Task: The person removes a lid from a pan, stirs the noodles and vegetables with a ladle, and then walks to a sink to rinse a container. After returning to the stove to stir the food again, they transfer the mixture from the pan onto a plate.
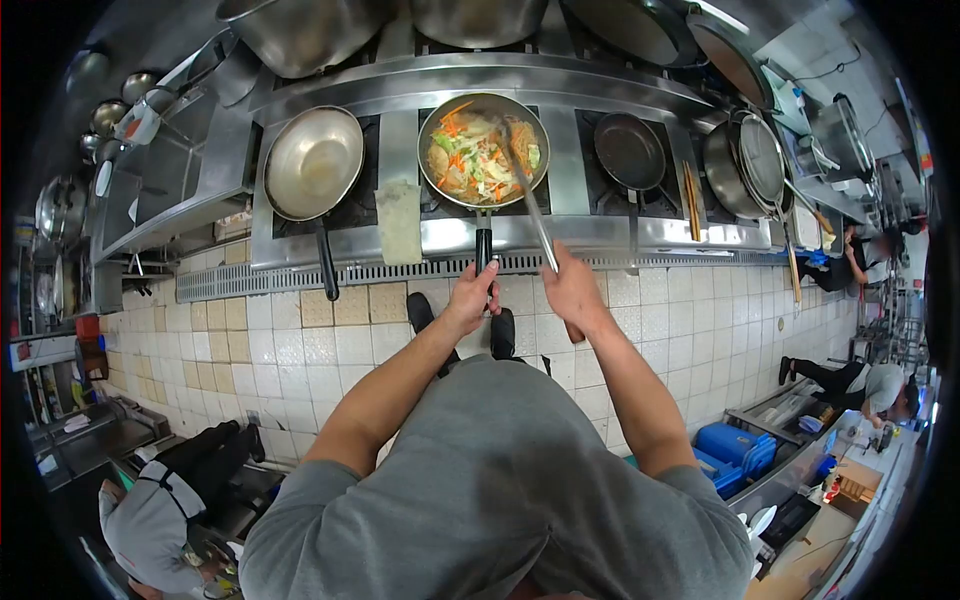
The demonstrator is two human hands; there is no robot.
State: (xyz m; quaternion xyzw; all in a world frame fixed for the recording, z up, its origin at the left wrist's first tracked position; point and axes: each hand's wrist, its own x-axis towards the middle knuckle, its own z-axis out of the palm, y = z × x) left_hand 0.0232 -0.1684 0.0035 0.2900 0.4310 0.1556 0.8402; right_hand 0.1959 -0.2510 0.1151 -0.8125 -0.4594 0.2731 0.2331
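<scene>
My left hand [472,298] is closed around the black handle [484,245] of a frying pan [428,130] on the middle burner. In the pan lie stir-fried noodles with shredded cabbage and carrot [478,162]. My right hand [575,290] grips a long metal cooking utensil [537,215] with a brown wooden end below the fist. Its shaft slants up and left into the pan's right side. The working end is blurred among the food, so its shape cannot be made out.
A steel pan [315,165] sits on the left burner, with a folded cloth [399,222] beside it. Right of my pan are a small dark pan [629,150], wooden chopsticks [692,203] and strainers [762,160]. Big pots [300,35] stand behind. Co-workers [160,510] are behind me.
</scene>
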